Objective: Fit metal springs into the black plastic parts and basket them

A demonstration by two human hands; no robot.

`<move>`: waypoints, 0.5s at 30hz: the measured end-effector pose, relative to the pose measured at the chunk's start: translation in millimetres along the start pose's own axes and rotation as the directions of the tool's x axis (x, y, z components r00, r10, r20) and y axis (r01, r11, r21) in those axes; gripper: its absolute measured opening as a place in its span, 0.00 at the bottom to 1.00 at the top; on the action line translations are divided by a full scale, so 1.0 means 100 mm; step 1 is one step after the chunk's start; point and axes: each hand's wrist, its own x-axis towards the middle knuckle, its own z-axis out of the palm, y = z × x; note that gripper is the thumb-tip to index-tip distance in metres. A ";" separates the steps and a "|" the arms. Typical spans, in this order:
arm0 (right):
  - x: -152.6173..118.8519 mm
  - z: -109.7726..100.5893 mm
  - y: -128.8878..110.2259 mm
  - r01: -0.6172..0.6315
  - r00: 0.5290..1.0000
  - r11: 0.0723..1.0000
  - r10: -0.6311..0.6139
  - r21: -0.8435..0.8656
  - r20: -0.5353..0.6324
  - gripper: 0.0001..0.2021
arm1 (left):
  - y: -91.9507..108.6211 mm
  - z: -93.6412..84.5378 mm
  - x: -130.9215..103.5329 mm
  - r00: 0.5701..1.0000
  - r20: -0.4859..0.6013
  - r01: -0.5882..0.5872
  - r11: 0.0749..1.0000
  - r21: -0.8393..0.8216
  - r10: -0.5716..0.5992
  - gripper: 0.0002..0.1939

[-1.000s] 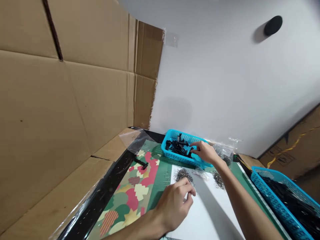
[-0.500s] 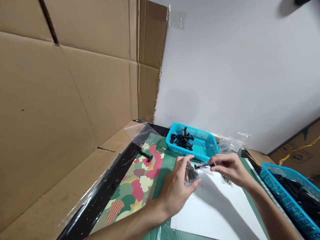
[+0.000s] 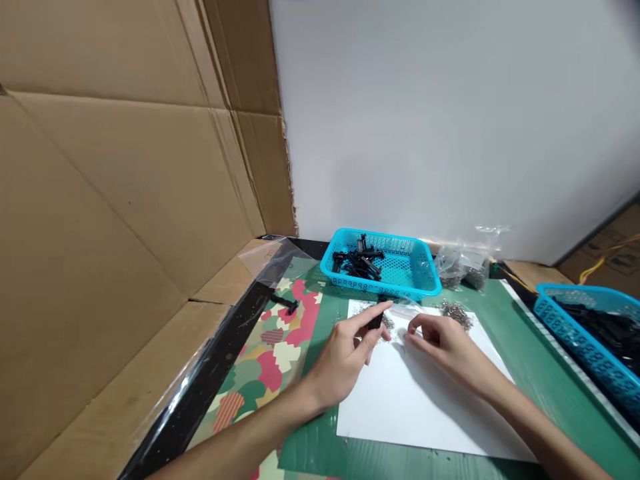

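One small black plastic part is sitting grasped in left hand, probably light, stiff, best held by sides; right hand showing bent fingers, load untellable.

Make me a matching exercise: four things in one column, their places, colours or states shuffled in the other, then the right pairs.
1. left hand
2. far basket
3. lone black piece
4. right-hand pile of small metallic bits

A. lies on the patterned sheet
B. at the far right corner of the white sheet
C. holds a black plastic part
D. bright blue

Pairs: 1-C, 2-D, 3-A, 4-B
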 end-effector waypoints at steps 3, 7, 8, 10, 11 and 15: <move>-0.03 0.14 -0.02 -0.039 0.999 0.997 0.040 -0.069 0.021 0.10 | 0.01 0.02 0.01 1.000 -0.014 0.023 1.000 -0.012 -0.023 0.19; -0.03 0.17 -0.05 -0.056 0.998 0.997 0.057 -0.059 0.026 0.08 | 0.03 0.03 0.01 0.999 -0.011 0.032 0.999 0.014 -0.032 0.14; -0.03 0.16 -0.05 -0.052 0.998 0.998 0.053 -0.041 0.044 0.08 | 0.03 0.03 0.00 0.999 -0.002 0.033 0.999 0.022 -0.033 0.13; -0.04 0.14 -0.06 -0.031 0.996 0.999 0.032 -0.007 0.083 0.08 | 0.04 0.02 0.00 0.999 0.014 0.031 0.999 0.024 -0.031 0.12; -0.04 0.12 -0.07 -0.019 0.995 1.000 0.018 0.006 0.098 0.08 | 0.04 0.02 0.00 0.999 0.018 0.028 0.999 0.019 -0.029 0.12; -0.03 0.05 -0.08 0.003 0.995 0.999 -0.007 0.039 0.095 0.07 | 0.04 0.03 0.01 0.999 0.023 0.040 0.999 -0.018 -0.039 0.15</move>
